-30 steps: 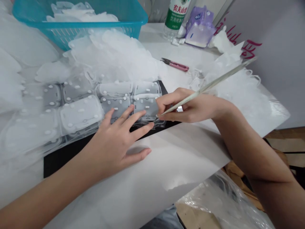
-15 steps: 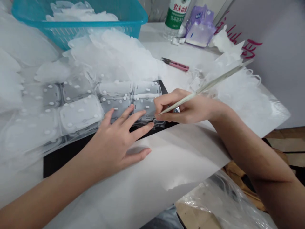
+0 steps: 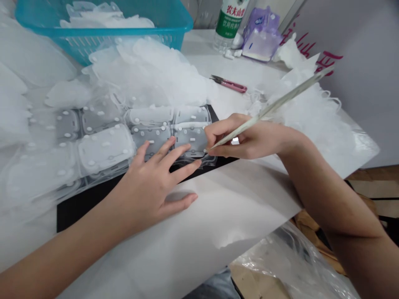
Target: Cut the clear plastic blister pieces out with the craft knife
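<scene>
My left hand [image 3: 156, 178] lies palm down with fingers spread. Its fingertips rest on a translucent moulded sheet [image 3: 193, 135] divided into rounded rectangular panels with small white pegs. My right hand [image 3: 240, 137] pinches a long, slim, pale tool with a pointed end [image 3: 274, 109]; its exact kind is unclear. The tool slants up to the right, its lower end by the sheet's near right corner. A black mat [image 3: 89, 209] shows beneath the sheet. To the left, whiter panels [image 3: 104, 147] of similar shape lie in a row.
Behind the sheet is a heap of translucent white pieces [image 3: 149, 72], with a blue basket [image 3: 124, 31] beyond. Pink thread snips [image 3: 230, 84], a water bottle [image 3: 229, 25] and a purple tissue pack [image 3: 262, 35] stand or lie further back. Loose white pieces [image 3: 324, 128] cover the right side.
My right hand has shifted slightly to the right with the pale tool, and its fingertips are a little further from the panel. My left hand stays in place.
</scene>
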`<state>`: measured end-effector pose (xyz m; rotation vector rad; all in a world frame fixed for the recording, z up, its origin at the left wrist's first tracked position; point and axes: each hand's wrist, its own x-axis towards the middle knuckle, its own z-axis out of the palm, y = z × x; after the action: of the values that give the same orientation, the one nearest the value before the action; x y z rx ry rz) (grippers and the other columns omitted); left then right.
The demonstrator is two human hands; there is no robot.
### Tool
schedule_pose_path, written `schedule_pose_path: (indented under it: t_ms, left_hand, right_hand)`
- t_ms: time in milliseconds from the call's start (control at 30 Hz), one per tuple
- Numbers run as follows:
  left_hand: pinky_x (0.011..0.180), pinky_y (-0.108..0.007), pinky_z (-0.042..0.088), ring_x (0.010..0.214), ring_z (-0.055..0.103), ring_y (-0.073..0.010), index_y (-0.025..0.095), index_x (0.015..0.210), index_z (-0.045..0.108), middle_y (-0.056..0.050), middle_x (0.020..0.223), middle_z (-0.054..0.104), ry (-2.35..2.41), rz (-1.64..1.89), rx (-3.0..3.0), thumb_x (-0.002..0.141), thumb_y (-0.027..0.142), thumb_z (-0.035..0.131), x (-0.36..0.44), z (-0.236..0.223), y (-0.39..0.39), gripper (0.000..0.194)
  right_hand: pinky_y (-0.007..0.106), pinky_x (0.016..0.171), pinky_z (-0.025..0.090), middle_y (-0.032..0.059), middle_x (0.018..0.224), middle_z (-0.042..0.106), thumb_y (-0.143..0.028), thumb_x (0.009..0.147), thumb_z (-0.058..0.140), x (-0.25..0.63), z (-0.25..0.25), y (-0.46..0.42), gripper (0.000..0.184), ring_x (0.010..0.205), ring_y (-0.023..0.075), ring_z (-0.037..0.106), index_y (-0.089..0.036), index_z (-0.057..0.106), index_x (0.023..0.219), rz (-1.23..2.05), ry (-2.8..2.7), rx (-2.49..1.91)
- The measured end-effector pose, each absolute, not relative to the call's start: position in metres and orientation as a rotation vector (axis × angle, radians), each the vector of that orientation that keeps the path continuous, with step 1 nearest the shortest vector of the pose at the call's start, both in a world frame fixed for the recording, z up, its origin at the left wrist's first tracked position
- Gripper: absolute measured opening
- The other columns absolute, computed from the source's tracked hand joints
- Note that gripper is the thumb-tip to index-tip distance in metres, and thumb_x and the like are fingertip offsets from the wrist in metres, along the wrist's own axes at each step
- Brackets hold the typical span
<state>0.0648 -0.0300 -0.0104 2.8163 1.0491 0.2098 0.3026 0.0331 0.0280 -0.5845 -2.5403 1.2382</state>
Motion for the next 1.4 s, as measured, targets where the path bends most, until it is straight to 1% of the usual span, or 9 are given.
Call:
schedule_pose_path:
  t_ms: [133,267,433,733,867,933,1067,1233,1400]
  left_hand:
    - [0.107,-0.065,0.023,0.139,0.03,-0.0359,0.025,0.133,0.05,-0.012,0.148,0.04,1.026,0.191,2.831,0.091,0.044,0.046,0.065,-0.009,-0.03,0.046]
    - [0.104,-0.066,0.026,0.139,0.03,-0.0355,0.025,0.132,0.051,-0.013,0.147,0.041,1.023,0.138,2.858,0.091,0.043,0.043,0.065,-0.009,-0.029,0.045]
    - [0.103,-0.065,0.027,0.139,0.031,-0.0356,0.025,0.131,0.052,-0.013,0.146,0.042,1.021,0.142,2.866,0.092,0.044,0.041,0.065,-0.009,-0.029,0.044]
    - [0.106,-0.064,0.026,0.139,0.031,-0.036,0.026,0.132,0.051,-0.011,0.148,0.04,1.026,0.149,2.867,0.091,0.047,0.042,0.065,-0.009,-0.029,0.047]
    - [0.105,-0.064,0.026,0.138,0.031,-0.0359,0.02,0.135,0.048,-0.014,0.144,0.045,1.044,0.188,2.864,0.091,0.047,0.039,0.067,-0.01,-0.03,0.052]
    - [0.105,-0.065,0.026,0.138,0.032,-0.0372,0.02,0.137,0.046,-0.014,0.141,0.048,1.044,0.195,2.847,0.09,0.047,0.04,0.067,-0.01,-0.03,0.055]
    - [0.104,-0.067,0.026,0.135,0.035,-0.0401,0.023,0.135,0.05,-0.013,0.138,0.051,1.05,0.228,2.813,0.088,0.045,0.045,0.068,-0.009,-0.031,0.052]
    - [0.104,-0.067,0.028,0.135,0.036,-0.0395,0.022,0.131,0.052,-0.014,0.137,0.05,1.102,0.221,2.777,0.089,0.045,0.042,0.071,-0.005,-0.032,0.049]
    - [0.104,-0.066,0.027,0.136,0.035,-0.0393,0.022,0.129,0.054,-0.015,0.137,0.05,1.093,0.212,2.787,0.089,0.046,0.042,0.072,-0.006,-0.032,0.048]
  right_hand:
    - [0.017,0.053,0.03,-0.0034,0.07,0.047,-0.005,0.089,0.048,0.3,0.026,0.032,0.017,0.061,0.0043,0.036,-0.014,0.048,0.074,1.239,-2.509,-0.582]
    - [0.016,0.053,0.03,-0.004,0.068,0.046,-0.006,0.088,0.05,0.304,0.03,0.033,0.016,0.06,0.0038,0.036,-0.014,0.049,0.075,1.278,-2.532,-0.609]
    - [0.016,0.053,0.031,-0.0048,0.066,0.043,-0.008,0.089,0.05,0.313,0.033,0.037,0.014,0.06,0.0042,0.038,-0.014,0.05,0.076,1.34,-2.553,-0.668]
    - [0.014,0.052,0.033,-0.0021,0.071,0.05,-0.009,0.089,0.05,0.304,0.027,0.035,0.014,0.063,0.0041,0.042,-0.013,0.052,0.076,1.27,-2.502,-0.614]
    - [0.015,0.052,0.033,-0.0023,0.072,0.049,-0.009,0.09,0.049,0.305,0.028,0.035,0.015,0.063,0.004,0.041,-0.013,0.05,0.076,1.273,-2.511,-0.6]
    - [0.015,0.053,0.033,-0.003,0.071,0.048,-0.01,0.09,0.048,0.307,0.03,0.036,0.015,0.062,0.004,0.04,-0.014,0.049,0.076,1.291,-2.531,-0.611]
    - [0.014,0.052,0.034,-0.0042,0.068,0.046,-0.01,0.089,0.051,0.311,0.033,0.037,0.014,0.06,0.0035,0.04,-0.014,0.05,0.075,1.347,-2.525,-0.682]
    - [0.013,0.05,0.034,-0.0043,0.068,0.047,-0.007,0.088,0.051,0.309,0.03,0.037,0.014,0.058,0.003,0.041,-0.013,0.052,0.076,1.377,-2.478,-0.671]
    - [0.014,0.051,0.034,-0.0024,0.074,0.049,-0.006,0.088,0.05,0.303,0.023,0.036,0.014,0.061,0.0032,0.042,-0.013,0.052,0.076,1.372,-2.447,-0.619]
